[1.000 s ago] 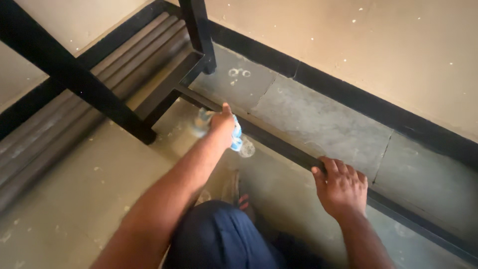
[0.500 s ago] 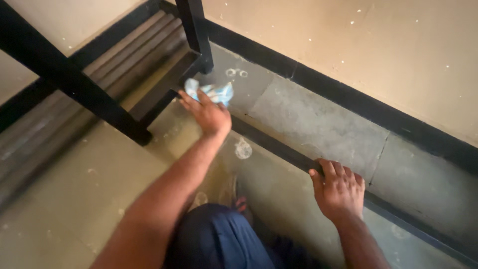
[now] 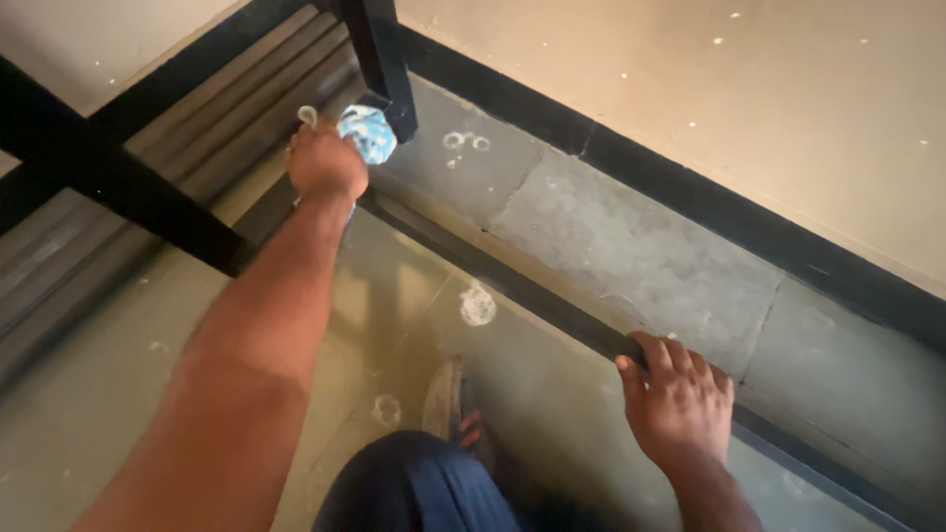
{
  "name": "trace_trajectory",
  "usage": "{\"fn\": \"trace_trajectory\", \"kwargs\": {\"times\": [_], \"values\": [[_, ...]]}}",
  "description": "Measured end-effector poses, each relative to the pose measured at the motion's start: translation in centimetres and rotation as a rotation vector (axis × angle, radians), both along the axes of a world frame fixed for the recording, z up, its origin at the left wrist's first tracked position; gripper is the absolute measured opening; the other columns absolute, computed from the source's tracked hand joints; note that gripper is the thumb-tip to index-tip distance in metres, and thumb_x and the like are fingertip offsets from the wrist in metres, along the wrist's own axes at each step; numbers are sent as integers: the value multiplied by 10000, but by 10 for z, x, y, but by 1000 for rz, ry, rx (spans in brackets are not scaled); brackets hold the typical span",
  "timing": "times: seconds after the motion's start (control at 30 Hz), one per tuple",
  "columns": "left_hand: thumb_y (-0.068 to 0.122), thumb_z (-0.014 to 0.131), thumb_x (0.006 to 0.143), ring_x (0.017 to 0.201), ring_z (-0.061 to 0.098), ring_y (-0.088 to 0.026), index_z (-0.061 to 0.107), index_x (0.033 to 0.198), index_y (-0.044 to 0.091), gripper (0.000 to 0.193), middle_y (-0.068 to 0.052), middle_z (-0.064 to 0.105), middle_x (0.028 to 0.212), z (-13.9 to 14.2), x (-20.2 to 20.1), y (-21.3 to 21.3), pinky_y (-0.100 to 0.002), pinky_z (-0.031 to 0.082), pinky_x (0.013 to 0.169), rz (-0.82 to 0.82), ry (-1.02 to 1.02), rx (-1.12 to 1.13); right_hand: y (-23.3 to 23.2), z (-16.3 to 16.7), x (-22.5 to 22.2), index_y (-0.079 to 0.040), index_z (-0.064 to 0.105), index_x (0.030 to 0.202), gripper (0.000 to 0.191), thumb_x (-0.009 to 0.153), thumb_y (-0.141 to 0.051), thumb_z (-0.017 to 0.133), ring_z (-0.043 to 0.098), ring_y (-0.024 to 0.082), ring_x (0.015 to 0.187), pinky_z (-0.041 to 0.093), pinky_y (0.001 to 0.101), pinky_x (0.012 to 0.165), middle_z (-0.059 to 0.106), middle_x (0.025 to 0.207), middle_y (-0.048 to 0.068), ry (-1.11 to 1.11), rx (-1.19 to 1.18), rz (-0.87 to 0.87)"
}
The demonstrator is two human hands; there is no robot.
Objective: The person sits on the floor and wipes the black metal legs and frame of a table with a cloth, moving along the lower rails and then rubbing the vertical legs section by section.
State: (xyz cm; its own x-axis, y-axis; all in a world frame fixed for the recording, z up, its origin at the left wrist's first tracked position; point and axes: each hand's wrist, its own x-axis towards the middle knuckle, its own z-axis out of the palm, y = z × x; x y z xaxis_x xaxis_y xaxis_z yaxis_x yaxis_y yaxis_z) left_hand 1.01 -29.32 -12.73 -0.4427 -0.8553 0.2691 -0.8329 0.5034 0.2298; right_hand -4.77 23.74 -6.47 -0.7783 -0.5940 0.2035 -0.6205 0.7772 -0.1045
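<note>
- The left hand (image 3: 323, 163) is closed round a crumpled blue-and-white cloth (image 3: 369, 132), which bulges out of the fist on the thumb side and touches the foot of the black metal frame leg (image 3: 379, 59).
- The cloth sits right at the corner where that leg meets the grey stone strip (image 3: 631, 246) along the base of the wall, above the dark floor channel (image 3: 552, 296).
- To wipe well here, I judge the wad should stay bunched tight and pressed firmly against the leg's base, working round the corner rather than skimming over it, since dirt tends to collect in that angle.
- Short, firm strokes would suit the narrow gap between leg and slatted frame (image 3: 148, 167) better than broad sweeps.
- The left arm is stretched almost straight forward from the body, wrist level, knuckles up.
- The right hand (image 3: 680, 399) is empty, fingers spread and lying flat, fingertips hooked over the edge of the dark channel as a brace.
- It carries weight, by the look of it, steadying a crouch; a sandalled foot (image 3: 455, 414) and a blue-clad knee (image 3: 424, 488) show below.
- Pale ring marks (image 3: 477, 303) spot the floor between the two hands.
</note>
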Motion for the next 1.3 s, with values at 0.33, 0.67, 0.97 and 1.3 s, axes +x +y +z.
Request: {"fn": "trace_trajectory", "kwargs": {"times": [0.33, 0.67, 0.97, 1.3], "values": [[340, 524, 1017, 1149, 622, -417, 459, 1478, 81, 532, -237, 640, 1303, 27, -60, -60, -512, 497, 946, 3, 102, 284, -13, 9, -3, -224, 665, 1192, 339, 921, -424, 621, 664, 251, 1083, 457, 468, 965, 713, 1101, 9, -23, -13, -10], [303, 641, 998, 1311, 524, -407, 504, 1497, 64, 570, -241, 570, 1416, 42, -27, -63, -459, 406, 1096, -550, 236, 186, -23, 22, -13, -214, 658, 1194, 347, 927, -432, 619, 677, 243, 1047, 475, 469, 947, 714, 1073, 2, -3, 20, -10], [384, 613, 1021, 1299, 519, -446, 578, 1402, -12, 550, -267, 568, 1413, 50, 67, -20, -502, 411, 1072, -437, 198, -26, -33, 19, -3, -232, 647, 1256, 391, 957, -472, 570, 649, 246, 1124, 463, 487, 968, 705, 1150, -1, 16, -1, 1], [367, 513, 1031, 1276, 574, -401, 602, 1359, 63, 456, -211, 612, 1385, 18, 55, -42, -472, 450, 1087, -386, 188, 124, -96, 22, 11, -275, 408, 1550, 809, 875, -700, 543, 469, 204, 1417, 238, 551, 1239, 543, 1452, 11, -121, 482, -41]]}}
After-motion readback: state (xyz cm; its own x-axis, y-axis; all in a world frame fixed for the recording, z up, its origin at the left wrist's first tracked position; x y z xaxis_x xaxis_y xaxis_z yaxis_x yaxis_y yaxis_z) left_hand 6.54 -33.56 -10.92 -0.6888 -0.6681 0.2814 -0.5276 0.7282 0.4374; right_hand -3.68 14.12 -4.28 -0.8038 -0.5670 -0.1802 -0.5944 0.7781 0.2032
